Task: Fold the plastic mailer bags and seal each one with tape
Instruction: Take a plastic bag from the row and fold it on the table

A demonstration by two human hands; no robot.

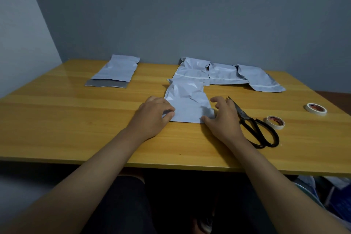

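A crumpled white mailer bag lies in the middle of the wooden table. My left hand pinches its near left corner. My right hand holds the near right corner, thumb on the bag's front edge and fingers curled above the right side. Two rolls of tape lie to the right: the nearer tape roll beside the scissors, the farther tape roll toward the right edge.
Black-handled scissors lie just right of my right hand. Three white mailers sit overlapping at the back, and one mailer with a grey flap lies at the back left. A grey wall stands behind the table.
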